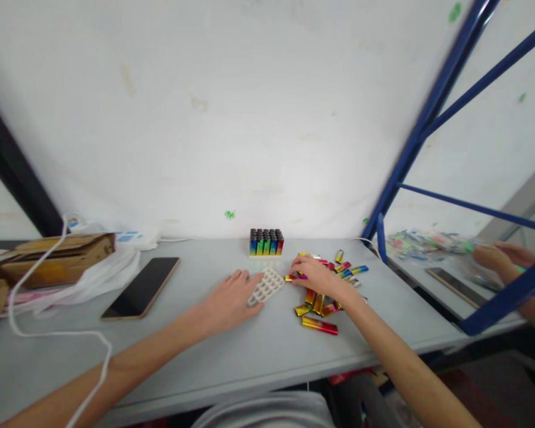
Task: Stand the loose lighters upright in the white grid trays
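My left hand (pixel 230 299) rests on the grey table (pixel 258 351), its fingers on the near edge of an empty white grid tray (pixel 266 285). My right hand (pixel 315 276) lies over a loose pile of rainbow-coloured lighters (pixel 326 297), fingers curled around one or more of them at the pile's left side, close to the tray. Behind the tray stands a filled tray of upright lighters (pixel 266 242) with black tops, against the white wall.
A dark phone (pixel 141 288) lies left of my left hand. Further left are cardboard boxes (pixel 53 257), a plastic bag and a white cable (pixel 57 334). A blue metal frame (pixel 410 160) stands at right; beyond it another person's hands (pixel 502 257) work at a neighbouring table.
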Tool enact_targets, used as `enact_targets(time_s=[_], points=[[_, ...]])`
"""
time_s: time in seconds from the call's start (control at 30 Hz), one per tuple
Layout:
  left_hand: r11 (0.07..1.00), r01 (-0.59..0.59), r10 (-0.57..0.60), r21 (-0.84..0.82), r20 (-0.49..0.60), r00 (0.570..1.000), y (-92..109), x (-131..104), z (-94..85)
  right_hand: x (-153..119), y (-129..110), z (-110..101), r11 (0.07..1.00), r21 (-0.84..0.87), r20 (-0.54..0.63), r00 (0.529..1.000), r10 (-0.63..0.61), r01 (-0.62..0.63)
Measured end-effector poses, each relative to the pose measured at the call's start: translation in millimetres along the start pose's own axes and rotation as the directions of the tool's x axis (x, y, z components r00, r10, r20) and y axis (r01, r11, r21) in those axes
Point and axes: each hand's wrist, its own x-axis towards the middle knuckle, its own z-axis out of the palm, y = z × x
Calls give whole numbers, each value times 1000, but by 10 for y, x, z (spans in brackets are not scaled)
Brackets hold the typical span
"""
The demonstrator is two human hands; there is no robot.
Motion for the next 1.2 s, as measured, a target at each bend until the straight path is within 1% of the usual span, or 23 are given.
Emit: enact_targets(time_s=[0.07, 0.1, 0.17, 0.23, 0.33, 0.43, 0.5, 0.57, 0.63, 0.7, 0.73, 0.83, 0.9, 1.0, 1.07, 1.13, 1.2], points=[[995, -48, 51, -87, 25, 998, -113, -63, -66, -4, 13, -15, 994, 103, -91, 995, 35, -26], [987, -85, 91, -138, 38, 995, -168, -86, -92, -12, 27, -32, 981, 187, -144, 986, 82, -54], [968, -127, 139, -216, 38, 990, -252, -91, -127, -22, 64, -72, 922, 367, -219, 953, 211, -120], [951, -172, 189, -257, 41, 981, -281, -32, -135, 4, 99, -104, 854, 493, -237, 918, 318, -168], [926, -251, 273, -282, 41, 961, -219, 146, -98, 129, 112, -115, 762, 622, -245, 880, 408, -180], [905, -316, 337, -284, 26, 941, -101, 317, -14, 304, 63, -91, 642, 753, -253, 836, 487, -146], [905, -324, 341, -276, 13, 940, -55, 373, 63, 405, 9, -80, 579, 808, -259, 815, 518, -112], [915, -306, 306, -264, -40, 951, -70, 376, 147, 481, -48, -90, 528, 846, -264, 803, 534, -73], [923, -268, 248, -275, -108, 963, -140, 345, 230, 539, -98, -118, 471, 882, -261, 801, 538, -29], [934, -199, 169, -297, -124, 978, -230, 308, 302, 590, -135, -144, 430, 903, -259, 812, 523, 12], [935, -179, 149, -305, -119, 982, -268, 293, 330, 613, -149, -147, 424, 905, -263, 818, 511, 26], [932, -156, 121, -328, -124, 985, -320, 279, 379, 660, -177, -91, 399, 915, -278, 815, 508, 63], [927, -152, 108, -342, -145, 983, -314, 287, 382, 659, -195, -9, 340, 937, -262, 815, 517, 86], [924, -156, 104, -350, -164, 981, -305, 304, 366, 617, -239, 108, 215, 970, -201, 860, 469, 109], [925, -153, 100, -348, -165, 981, -317, 309, 359, 588, -286, 141, 145, 981, -177, 890, 421, 127], [928, -145, 93, -343, -165, 982, -336, 306, 363, 579, -344, 134, 89, 987, -156, 902, 403, 131], [931, -144, 93, -335, -164, 982, -347, 299, 373, 593, -403, 107, 30, 994, -112, 905, 410, 110]])
